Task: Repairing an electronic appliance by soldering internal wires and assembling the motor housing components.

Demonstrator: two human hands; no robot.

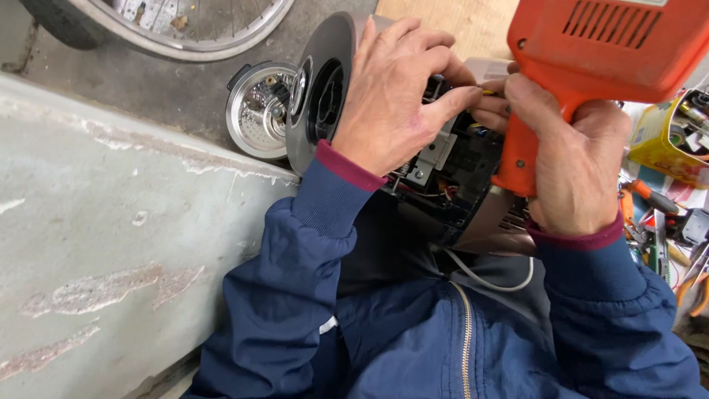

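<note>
Your left hand (391,96) grips a round grey appliance (325,96) with exposed black wiring, tilted on your lap. Your right hand (572,159) clasps an orange power drill (613,44) against it.

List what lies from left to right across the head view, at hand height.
Grey concrete wall → metal inner pot → left hand → right hand on the orange power tool → yellow tin.

A grey concrete floor (111,222), scuffed and patchy, filled the left of the frame. A shiny metal pot (255,111) sat on it at upper centre-left, a bicycle wheel (185,33) rested on it above.
</note>
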